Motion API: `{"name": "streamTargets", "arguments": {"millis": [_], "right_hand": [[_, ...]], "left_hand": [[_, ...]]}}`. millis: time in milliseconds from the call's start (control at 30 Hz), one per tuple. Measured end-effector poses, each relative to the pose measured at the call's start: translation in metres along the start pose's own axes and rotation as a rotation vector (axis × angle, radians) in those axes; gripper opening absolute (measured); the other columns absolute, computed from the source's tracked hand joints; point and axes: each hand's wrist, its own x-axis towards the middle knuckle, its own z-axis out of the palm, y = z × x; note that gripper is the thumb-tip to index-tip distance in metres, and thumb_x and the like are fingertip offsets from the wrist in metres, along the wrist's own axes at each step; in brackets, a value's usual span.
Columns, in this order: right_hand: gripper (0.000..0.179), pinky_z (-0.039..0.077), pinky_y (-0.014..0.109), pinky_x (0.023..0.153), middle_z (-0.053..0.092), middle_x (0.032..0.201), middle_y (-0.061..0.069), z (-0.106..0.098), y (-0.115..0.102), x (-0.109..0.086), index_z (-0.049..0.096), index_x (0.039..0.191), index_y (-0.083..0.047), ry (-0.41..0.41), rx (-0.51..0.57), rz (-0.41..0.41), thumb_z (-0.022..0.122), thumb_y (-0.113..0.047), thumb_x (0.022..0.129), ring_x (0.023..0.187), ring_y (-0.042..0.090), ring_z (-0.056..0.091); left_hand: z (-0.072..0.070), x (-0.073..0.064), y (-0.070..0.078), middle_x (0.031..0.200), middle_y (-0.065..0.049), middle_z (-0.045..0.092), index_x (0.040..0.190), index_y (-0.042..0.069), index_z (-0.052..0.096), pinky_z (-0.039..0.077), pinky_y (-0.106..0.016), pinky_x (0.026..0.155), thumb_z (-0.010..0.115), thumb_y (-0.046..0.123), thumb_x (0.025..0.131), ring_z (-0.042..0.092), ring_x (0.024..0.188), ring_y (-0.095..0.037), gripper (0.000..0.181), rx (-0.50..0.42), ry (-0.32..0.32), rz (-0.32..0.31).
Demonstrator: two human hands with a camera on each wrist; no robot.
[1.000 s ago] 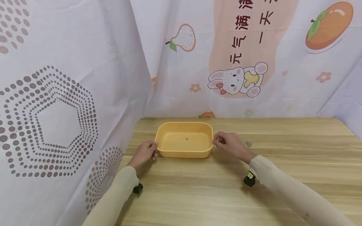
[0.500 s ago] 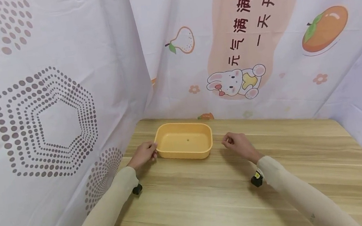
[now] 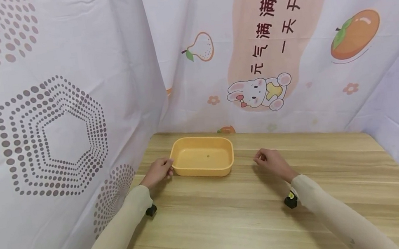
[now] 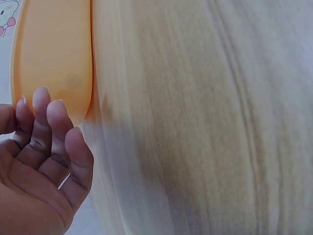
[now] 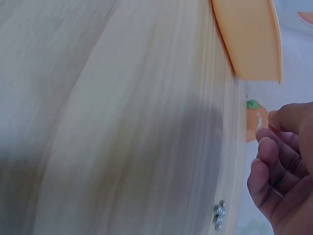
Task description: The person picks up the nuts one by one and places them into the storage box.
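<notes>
A yellow, shallow rectangular basin (image 3: 205, 172) lies near the back of the wooden table. Inside it a small dark grey piece (image 3: 208, 156) rests on the floor. My left hand (image 3: 158, 171) pinches the basin's left end between thumb and index finger; its other fingers (image 4: 61, 117) hang loosely curled beside the rim. To the right of the basin, apart from it, my right hand (image 3: 273, 163) hovers over the table with thumb and fingers bent loosely, nothing visible between them. Below that hand, a cluster of small silvery metal pieces (image 5: 219, 215) lies on the table, hidden in the head view.
White printed cloth hangs at the back (image 3: 189, 101) and along the left side (image 3: 131, 87), close to the left arm. The wooden table (image 3: 215, 222) extends to the front and right. Each wrist carries a small black camera (image 3: 291, 200).
My right hand has let go of the basin's right end and moved right, over the small metal pieces. My left hand has stayed at the left end.
</notes>
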Motion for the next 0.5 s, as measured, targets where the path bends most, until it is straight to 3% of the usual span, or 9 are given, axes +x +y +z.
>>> {"name": "streamTargets", "arguments": {"millis": [267, 500], "right_hand": [[0.008, 0.049, 0.034, 0.066, 0.068, 0.080, 0.000, -0.006, 0.019, -0.008, 0.072, 0.093, -0.009, 0.019, -0.044, -0.007, 0.070, -0.015, 0.098, 0.072, 0.015, 0.060], [0.009, 0.048, 0.033, 0.064, 0.068, 0.079, 0.002, -0.013, 0.031, -0.014, 0.071, 0.092, -0.007, 0.038, -0.037, 0.018, 0.070, -0.014, 0.098, 0.070, 0.015, 0.059]], "left_hand": [[0.000, -0.001, 0.000, 0.083, -0.010, 0.063, 0.099, 0.001, 0.063, 0.050, -0.024, 0.057, 0.046, 0.028, 0.112, 0.057, 0.067, -0.016, 0.034, -0.003, -0.002, 0.006], [0.001, -0.002, 0.002, 0.082, -0.011, 0.063, 0.097, 0.001, 0.062, 0.049, -0.024, 0.057, 0.046, 0.029, 0.112, 0.057, 0.066, -0.015, 0.036, 0.018, 0.007, 0.015]]}}
